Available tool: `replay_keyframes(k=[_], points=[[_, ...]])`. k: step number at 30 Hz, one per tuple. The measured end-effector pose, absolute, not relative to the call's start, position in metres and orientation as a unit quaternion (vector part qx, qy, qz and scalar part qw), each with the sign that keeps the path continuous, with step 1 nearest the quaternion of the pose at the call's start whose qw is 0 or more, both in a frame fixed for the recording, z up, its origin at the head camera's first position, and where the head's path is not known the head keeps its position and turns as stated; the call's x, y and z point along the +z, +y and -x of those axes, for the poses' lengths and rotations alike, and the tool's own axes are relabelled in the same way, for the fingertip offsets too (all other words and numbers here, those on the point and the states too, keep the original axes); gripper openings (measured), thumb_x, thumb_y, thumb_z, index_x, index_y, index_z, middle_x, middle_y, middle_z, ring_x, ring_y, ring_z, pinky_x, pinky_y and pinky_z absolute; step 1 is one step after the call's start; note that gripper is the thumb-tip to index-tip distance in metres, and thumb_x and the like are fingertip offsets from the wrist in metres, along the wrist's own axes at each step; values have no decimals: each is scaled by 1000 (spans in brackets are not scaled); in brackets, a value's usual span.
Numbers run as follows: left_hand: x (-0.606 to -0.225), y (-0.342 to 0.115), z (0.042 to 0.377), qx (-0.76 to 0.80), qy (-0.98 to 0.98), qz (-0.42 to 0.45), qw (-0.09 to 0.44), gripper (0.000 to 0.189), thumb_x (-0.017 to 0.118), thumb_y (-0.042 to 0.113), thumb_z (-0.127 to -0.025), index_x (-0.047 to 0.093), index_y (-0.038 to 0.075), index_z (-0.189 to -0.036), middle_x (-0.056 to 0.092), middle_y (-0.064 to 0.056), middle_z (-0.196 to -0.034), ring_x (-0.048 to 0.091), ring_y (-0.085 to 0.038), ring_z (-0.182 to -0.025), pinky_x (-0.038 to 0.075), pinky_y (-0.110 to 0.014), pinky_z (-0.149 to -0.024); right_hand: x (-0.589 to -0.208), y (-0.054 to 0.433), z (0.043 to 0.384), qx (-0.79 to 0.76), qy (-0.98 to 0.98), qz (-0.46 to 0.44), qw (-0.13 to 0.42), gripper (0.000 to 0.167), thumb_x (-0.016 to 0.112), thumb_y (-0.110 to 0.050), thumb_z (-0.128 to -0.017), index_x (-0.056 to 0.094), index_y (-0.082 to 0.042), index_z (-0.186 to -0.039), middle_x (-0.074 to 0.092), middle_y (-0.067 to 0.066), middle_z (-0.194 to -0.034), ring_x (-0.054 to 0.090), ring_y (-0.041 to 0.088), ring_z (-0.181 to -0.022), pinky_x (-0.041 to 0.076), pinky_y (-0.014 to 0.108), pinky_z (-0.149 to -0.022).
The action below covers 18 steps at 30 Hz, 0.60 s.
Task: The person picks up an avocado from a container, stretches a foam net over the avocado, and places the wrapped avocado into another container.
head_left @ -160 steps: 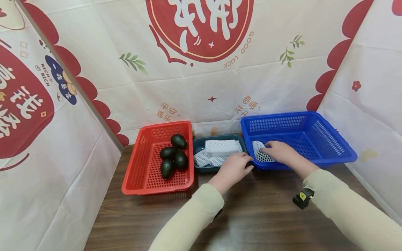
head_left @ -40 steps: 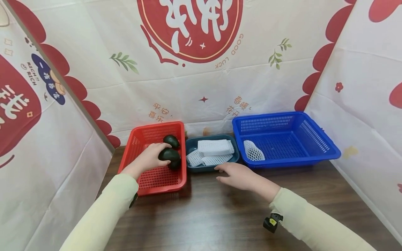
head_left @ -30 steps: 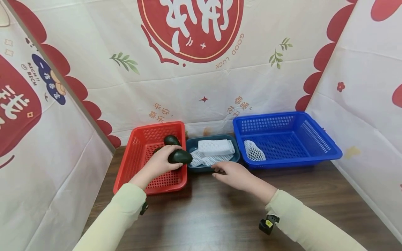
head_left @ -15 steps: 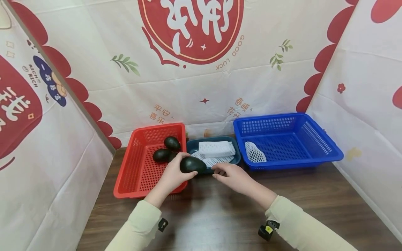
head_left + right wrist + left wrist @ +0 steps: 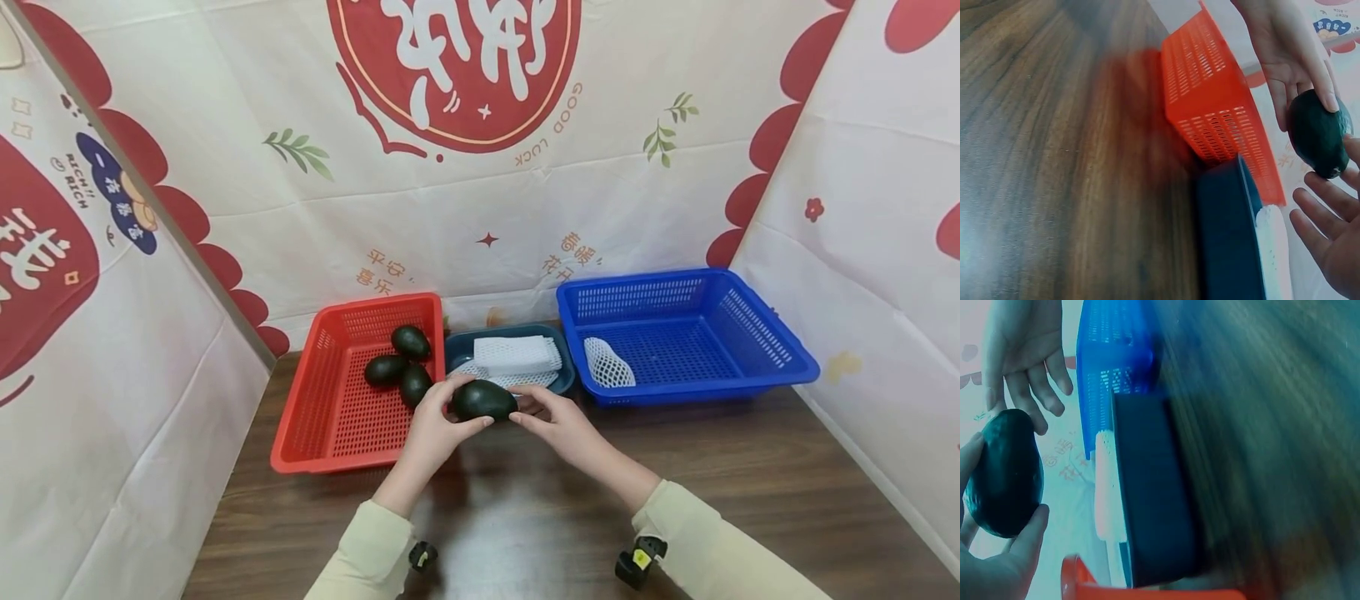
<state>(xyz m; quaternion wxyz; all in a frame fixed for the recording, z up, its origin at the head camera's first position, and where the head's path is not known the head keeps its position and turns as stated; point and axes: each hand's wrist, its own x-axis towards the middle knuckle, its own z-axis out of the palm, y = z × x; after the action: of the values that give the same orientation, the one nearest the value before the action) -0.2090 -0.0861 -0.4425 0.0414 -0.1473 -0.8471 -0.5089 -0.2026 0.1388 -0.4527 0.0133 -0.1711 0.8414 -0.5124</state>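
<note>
A dark green avocado [image 5: 484, 401] is in my left hand [image 5: 435, 425], whose thumb and fingers grip its left end above the table. My right hand [image 5: 558, 425] is at the other end, fingertips at or very near the skin. In the right wrist view its fingers [image 5: 1319, 219] spread loosely, not wrapped round the avocado [image 5: 1317, 134]. Behind the hands, white foam net sleeves [image 5: 517, 355] lie in a small dark teal tray [image 5: 567, 367]. Three more avocados [image 5: 386, 371] sit in the red basket [image 5: 300, 417].
On the right stands a blue basket [image 5: 787, 371]. A pear-shaped thing in white foam net [image 5: 609, 363] lies in its left front corner. The brown wooden table [image 5: 525, 533] stretches in front of the hands. Printed cloth [image 5: 450, 208] hangs behind and on both sides.
My left hand has lifted an avocado out of the red basket and carried it right, up to my right hand. Earlier, my right hand left the netted thing in the blue basket and moved left.
</note>
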Motion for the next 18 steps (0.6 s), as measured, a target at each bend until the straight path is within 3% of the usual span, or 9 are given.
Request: replay_keyframes(k=[11,18], points=[[-458,-75,199,-546,-829,124,-2,64,86,23,-76,57,10,-131,63,-11,-120,63,-25,-104,53,-40,-89,-471,156,198,-547,826,134,22,35,66,-23,-94,63,-7,-125,65,6,-104,61,20,-92,53,30,-77],[-472,-63,194,-505,-857,105,4,61,83,29,-78,60,10,-131,64,-9,-121,62,-19,-95,54,-37,-85,-485,163,195,-582,808,86,47,31,69,-20,-92,64,-3,-117,68,9,-105,65,23,-96,54,34,-82]])
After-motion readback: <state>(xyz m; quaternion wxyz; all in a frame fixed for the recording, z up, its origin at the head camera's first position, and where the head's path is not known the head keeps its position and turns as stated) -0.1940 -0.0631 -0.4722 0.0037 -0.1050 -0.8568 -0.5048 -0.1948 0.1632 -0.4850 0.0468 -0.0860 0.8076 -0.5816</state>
